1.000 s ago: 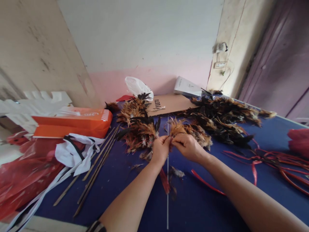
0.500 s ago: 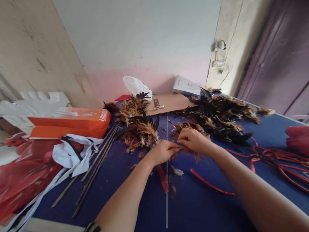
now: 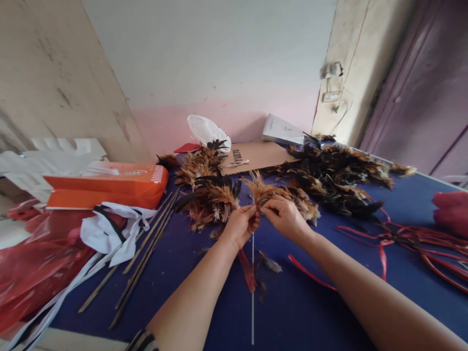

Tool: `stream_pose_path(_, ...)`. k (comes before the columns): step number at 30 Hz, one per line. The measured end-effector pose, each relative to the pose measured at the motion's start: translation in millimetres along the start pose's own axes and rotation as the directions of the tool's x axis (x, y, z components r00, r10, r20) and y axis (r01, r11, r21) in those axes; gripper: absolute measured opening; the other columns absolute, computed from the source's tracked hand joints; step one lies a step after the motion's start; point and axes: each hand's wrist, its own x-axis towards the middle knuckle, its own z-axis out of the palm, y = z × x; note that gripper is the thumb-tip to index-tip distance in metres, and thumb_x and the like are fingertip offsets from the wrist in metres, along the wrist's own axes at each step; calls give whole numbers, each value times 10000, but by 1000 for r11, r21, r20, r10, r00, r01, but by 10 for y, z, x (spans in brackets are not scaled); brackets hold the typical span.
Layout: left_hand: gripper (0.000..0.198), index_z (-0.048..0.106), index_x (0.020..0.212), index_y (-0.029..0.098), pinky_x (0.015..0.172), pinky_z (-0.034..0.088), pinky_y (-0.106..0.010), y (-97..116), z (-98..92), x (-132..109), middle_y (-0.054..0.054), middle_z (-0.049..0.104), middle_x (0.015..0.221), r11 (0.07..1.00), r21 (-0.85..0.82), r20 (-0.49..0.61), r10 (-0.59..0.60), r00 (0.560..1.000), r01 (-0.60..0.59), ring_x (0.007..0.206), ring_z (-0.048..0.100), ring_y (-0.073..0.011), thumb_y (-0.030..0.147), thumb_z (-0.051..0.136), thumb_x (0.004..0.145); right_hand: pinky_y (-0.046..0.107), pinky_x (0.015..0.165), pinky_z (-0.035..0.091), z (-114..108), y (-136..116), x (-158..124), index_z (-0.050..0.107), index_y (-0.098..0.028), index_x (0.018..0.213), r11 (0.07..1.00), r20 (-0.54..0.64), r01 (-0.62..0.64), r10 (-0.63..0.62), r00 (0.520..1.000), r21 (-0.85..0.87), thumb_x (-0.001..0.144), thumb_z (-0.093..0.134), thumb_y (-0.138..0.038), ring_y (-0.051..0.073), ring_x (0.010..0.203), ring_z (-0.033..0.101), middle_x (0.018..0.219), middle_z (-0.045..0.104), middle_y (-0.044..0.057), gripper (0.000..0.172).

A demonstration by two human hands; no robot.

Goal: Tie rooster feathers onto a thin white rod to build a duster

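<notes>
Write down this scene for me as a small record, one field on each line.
Left grip: closed at the base of the tan feathers
Right grip: pinched beside the left; what it pinches is too small to tell
Surface: blue table
Left side: feather pile, thin sticks, orange bag
Right side: dark feathers, red straps
Back: cardboard, white plastic bag

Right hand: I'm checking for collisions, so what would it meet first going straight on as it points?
The right hand would probably meet the left hand first, near the feather tuft; depth is unclear.
</notes>
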Motion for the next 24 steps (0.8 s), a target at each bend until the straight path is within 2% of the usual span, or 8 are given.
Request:
stream_pose_path(4, 172, 545, 574, 104, 360, 303, -146, -61, 34, -8, 32, 483, 458, 998, 53, -24, 39, 999, -37, 383, 423, -43, 203, 678, 617, 235, 620, 405, 34, -29, -36, 580, -151, 631, 993, -12, 119, -119, 993, 0, 787, 461, -137, 115, 642, 499, 710, 527, 37, 197)
stream_pose_path(9, 132, 548, 570, 102, 365, 305, -152, -90, 45, -18, 28, 475, 444, 998, 62, -36, 10, 999, -8, 374, 422, -46, 160, 626, 660, 236, 635, 433, 41, -12, -57, 588, -163, 660, 988, -7, 151, -151, 988, -10, 801, 447, -137, 121, 670, 531, 747, 550, 46, 201)
stream_pose_path(15, 111, 559, 594, 105, 355, 299, -149, 3, 23, -33, 18, 482, 455, 990, 82, -8, -112, 994, 112, 367, 437, -49, 122, 575, 703, 263, 765, 446, -70, 43, -18, 628, -183, 697, 976, 91, 216, -213, 973, -16, 769, 492, -145, 148, 857, 582, 1064, 573, 62, 159)
stream_pose_path(20, 89, 576, 625, 104, 353, 305, -148, 33, 8, -40, 15, 497, 478, 969, 198, 20, -157, 987, 150, 376, 455, -51, 123, 572, 712, 259, 749, 460, -152, 84, 47, 629, -173, 665, 975, 152, 194, -209, 966, 109, 753, 484, -128, 143, 814, 602, 880, 649, 54, 175)
stream_pose_path(24, 123, 593, 649, 103, 366, 332, -160, 41, -5, -54, 11, 520, 489, 929, 342, -8, -146, 989, 140, 375, 459, -52, 199, 586, 725, 249, 702, 460, -163, 98, 68, 619, -166, 626, 979, 178, 193, -201, 963, 62, 736, 480, -118, 138, 745, 606, 810, 660, 51, 183)
